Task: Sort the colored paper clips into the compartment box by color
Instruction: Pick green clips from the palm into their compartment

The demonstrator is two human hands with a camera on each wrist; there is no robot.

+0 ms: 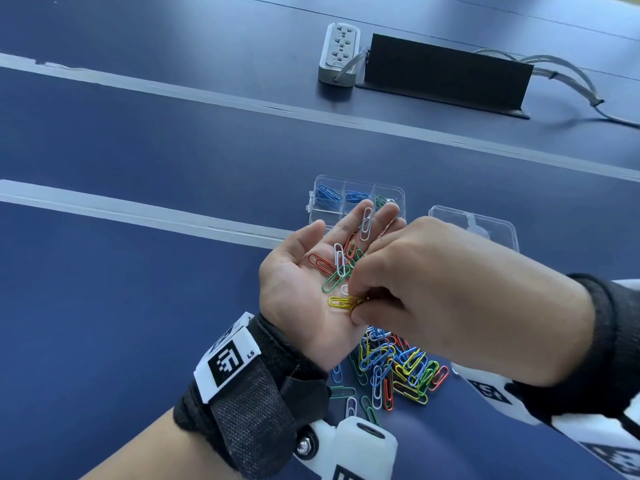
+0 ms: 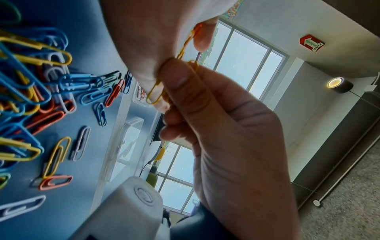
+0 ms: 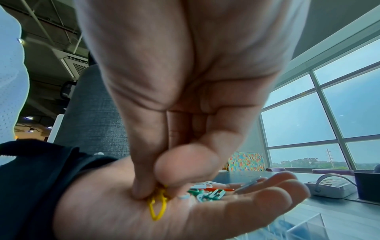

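My left hand lies palm up above the table, fingers relaxed, with several loose clips on it: red, white and green. My right hand reaches over the palm, and its thumb and forefinger pinch a yellow paper clip near the heel of the palm. The right wrist view shows the same pinch on the yellow clip. The clear compartment box stands just beyond my left fingers, with blue clips in two far compartments and green ones in a third.
A mixed pile of clips lies on the blue table under my wrists. The box's clear lid rests to the right. Further back stand a power strip, a black stand and grey cables.
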